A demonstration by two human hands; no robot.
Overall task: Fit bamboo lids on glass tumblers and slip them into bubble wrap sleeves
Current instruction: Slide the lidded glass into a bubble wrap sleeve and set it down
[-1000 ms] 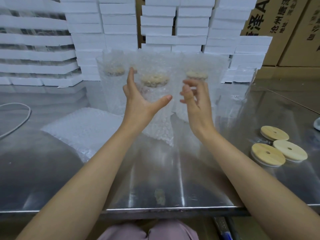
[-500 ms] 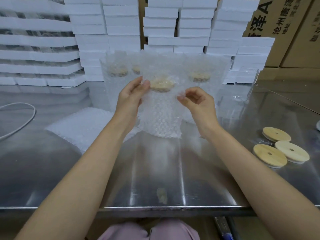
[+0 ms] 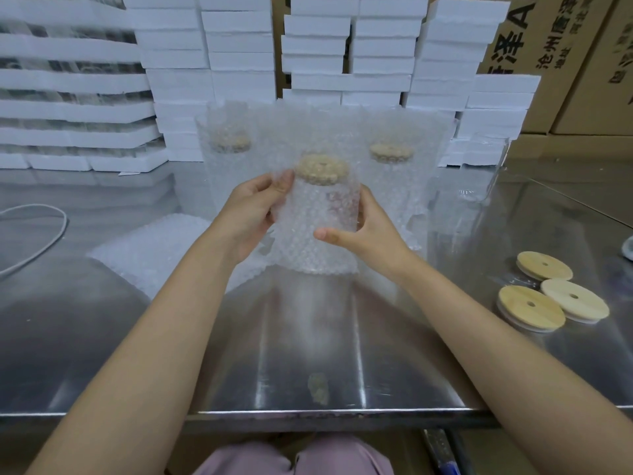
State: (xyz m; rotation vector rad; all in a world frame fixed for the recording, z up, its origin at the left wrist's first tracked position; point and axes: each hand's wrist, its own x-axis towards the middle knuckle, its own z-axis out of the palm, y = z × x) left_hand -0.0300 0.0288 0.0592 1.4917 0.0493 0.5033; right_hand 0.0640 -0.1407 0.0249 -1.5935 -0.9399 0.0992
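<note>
A glass tumbler with a bamboo lid (image 3: 321, 170) stands upright inside a bubble wrap sleeve (image 3: 317, 234) at the table's middle. My left hand (image 3: 251, 214) pinches the sleeve's upper left edge. My right hand (image 3: 368, 229) grips the sleeve's right side, thumb across its front. Behind stand two more lidded, sleeved tumblers, one at the left (image 3: 230, 145) and one at the right (image 3: 391, 153). Three loose bamboo lids (image 3: 530, 309) lie at the right. A bare glass tumbler (image 3: 484, 173) stands at the back right.
Flat bubble wrap sleeves (image 3: 161, 248) lie on the steel table (image 3: 308, 354) to the left. White foam trays (image 3: 239, 56) are stacked along the back, cardboard boxes (image 3: 565, 63) at the back right. A white cable (image 3: 37, 234) curves at the far left.
Both hands closed in on the front sleeved tumbler from open poses. They now hold its sleeve on both sides, and it stands nearer to me.
</note>
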